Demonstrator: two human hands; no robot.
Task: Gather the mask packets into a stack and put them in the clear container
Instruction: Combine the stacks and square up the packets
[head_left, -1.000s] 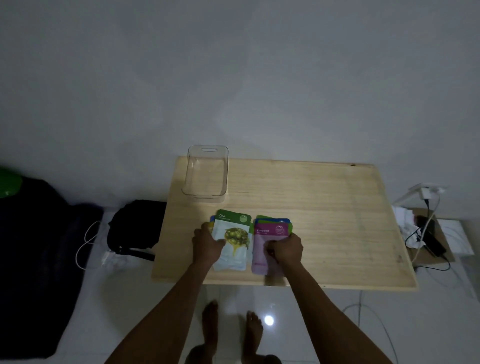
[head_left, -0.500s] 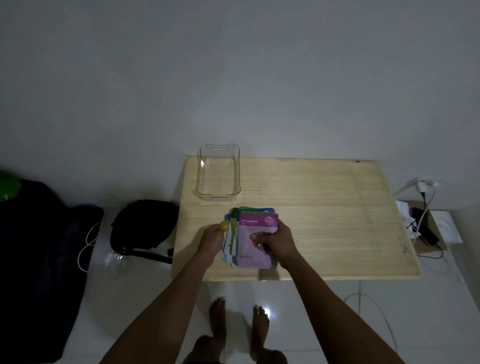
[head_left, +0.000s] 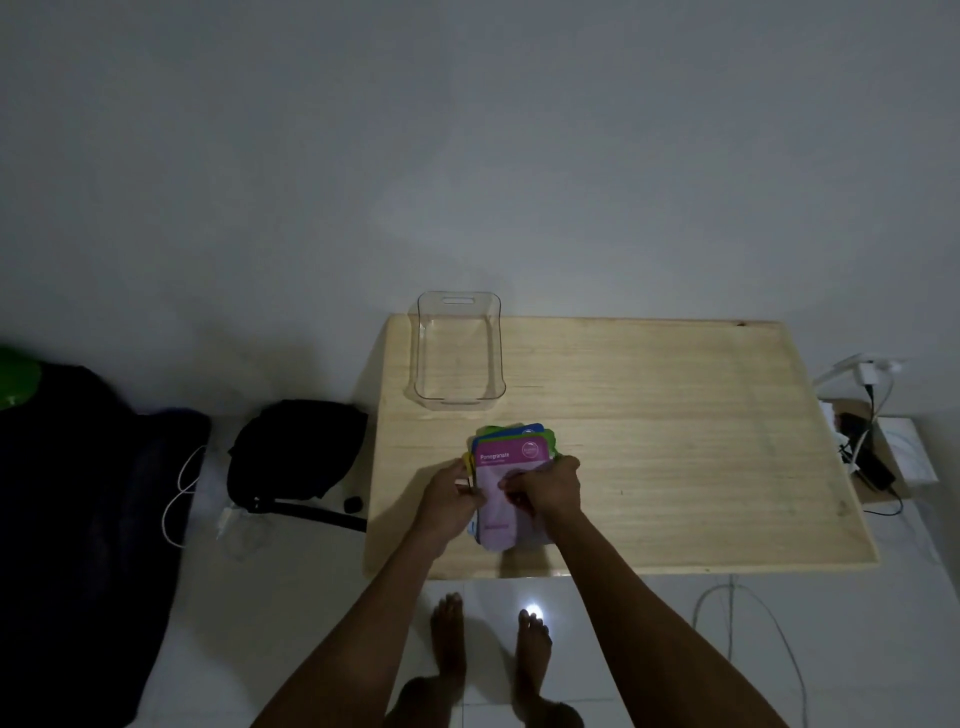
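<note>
Several mask packets (head_left: 506, 457) lie in one overlapping stack near the front left of the wooden table (head_left: 675, 447). A purple pomegranate packet is on top, with green and blue edges fanned out behind it. My left hand (head_left: 449, 501) grips the stack's left edge. My right hand (head_left: 545, 491) presses on the top packet and holds the right side. The clear container (head_left: 460, 397) stands empty at the table's back left, just beyond the stack.
A black bag (head_left: 298, 449) and white cable (head_left: 179, 493) lie on the floor left of the table. Dark bedding (head_left: 67, 493) fills the far left. Chargers and cables (head_left: 867, 447) sit beyond the table's right edge. My bare feet (head_left: 491, 654) stand below the front edge.
The two side-by-side piles have been slid together into one stack. Both hands have closed in on it from either side.
</note>
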